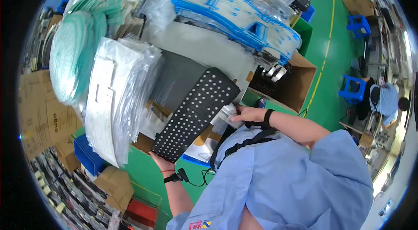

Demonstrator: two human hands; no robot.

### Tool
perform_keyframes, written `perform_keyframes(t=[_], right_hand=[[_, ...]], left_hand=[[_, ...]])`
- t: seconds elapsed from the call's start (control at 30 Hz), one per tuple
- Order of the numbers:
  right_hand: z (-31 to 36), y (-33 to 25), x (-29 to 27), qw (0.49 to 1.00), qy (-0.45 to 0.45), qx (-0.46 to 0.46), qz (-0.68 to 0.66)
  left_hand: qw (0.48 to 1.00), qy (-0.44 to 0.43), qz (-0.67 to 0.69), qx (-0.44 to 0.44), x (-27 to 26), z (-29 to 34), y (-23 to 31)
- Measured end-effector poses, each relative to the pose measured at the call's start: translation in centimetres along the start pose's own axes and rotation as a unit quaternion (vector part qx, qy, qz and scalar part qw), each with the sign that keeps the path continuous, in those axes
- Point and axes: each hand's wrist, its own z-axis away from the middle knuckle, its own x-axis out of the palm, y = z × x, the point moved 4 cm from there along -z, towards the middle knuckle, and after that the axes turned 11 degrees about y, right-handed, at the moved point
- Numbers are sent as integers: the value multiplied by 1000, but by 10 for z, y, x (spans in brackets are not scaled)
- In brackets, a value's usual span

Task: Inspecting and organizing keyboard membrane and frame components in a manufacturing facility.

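Observation:
A long black panel dotted with rows of bright round spots lies slanted in front of me, its far end over the table's edge. My left hand grips its near lower corner, with most of the fingers hidden under it. Close to the panel's right edge, my right hand is closed on a small white, partly clear piece, too unclear to name. Both wrists wear black straps. Behind the panel, a dark grey sheet rests on the table.
Bagged white curved panels and green-wrapped round parts are stacked at the left. A blue-edged white panel lies at the back. An open cardboard box with dark parts stands right. Blue stools and a seated person are farther right.

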Motion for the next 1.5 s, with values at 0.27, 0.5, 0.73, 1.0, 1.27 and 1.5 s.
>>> perform_keyframes(t=[0.27, 0.5, 0.73, 1.0, 1.27, 1.5], right_hand=[[-3, 9, 13, 997, 28, -29, -61], [1, 6, 13, 995, 39, -64, -72], [23, -31, 14, 997, 62, -36, -18], [17, -30, 14, 997, 37, -54, 39], [8, -14, 20, 995, 50, -79, 28], [39, -39, 36, 996, 70, -49, 35]], left_hand=[[998, 12, -52, 18, -9, -6, 14], [875, 126, -313, 348, 86, 45, 109], [896, -304, -294, -138, 168, 107, -25], [954, -189, -13, -233, 145, 63, -145], [953, -257, 0, -160, 203, 72, -182], [963, -230, 42, -136, 213, 94, -174]])
